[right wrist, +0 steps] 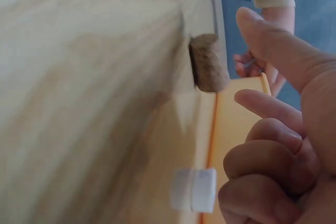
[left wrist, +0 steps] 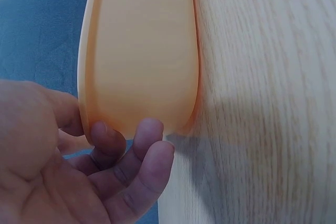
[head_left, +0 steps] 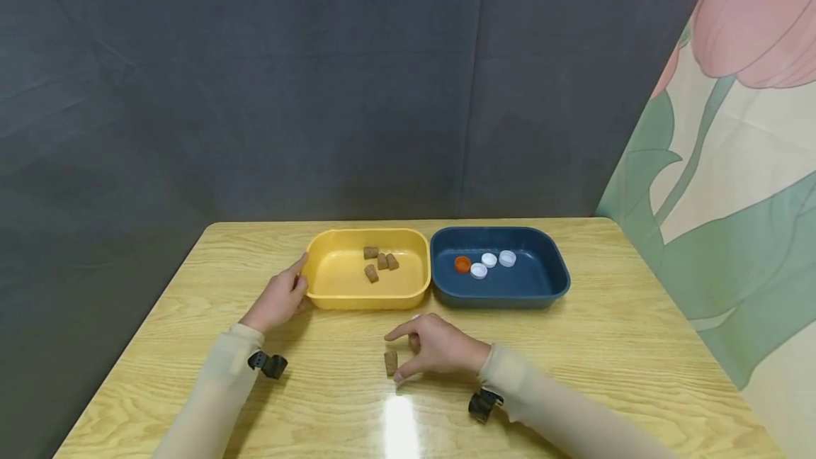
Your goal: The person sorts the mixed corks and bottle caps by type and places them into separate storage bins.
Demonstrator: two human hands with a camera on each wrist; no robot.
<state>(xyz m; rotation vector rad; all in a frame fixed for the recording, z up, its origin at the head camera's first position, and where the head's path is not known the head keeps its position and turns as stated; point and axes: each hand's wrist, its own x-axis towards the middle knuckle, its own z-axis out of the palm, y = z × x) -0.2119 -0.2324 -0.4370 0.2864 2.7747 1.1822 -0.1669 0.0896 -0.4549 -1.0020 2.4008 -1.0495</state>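
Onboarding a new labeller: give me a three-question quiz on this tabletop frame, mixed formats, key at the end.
1. True or false: the left hand touches the yellow tray.
2. How many corks lie in the yellow tray?
3. Which item stands on the table right by the right hand? A. an orange cap B. a loose cork C. a spoon

Key
1. True: its fingers rest on the tray's left end.
2. Four.
3. B. The orange cap lies in the blue tray with three white caps.
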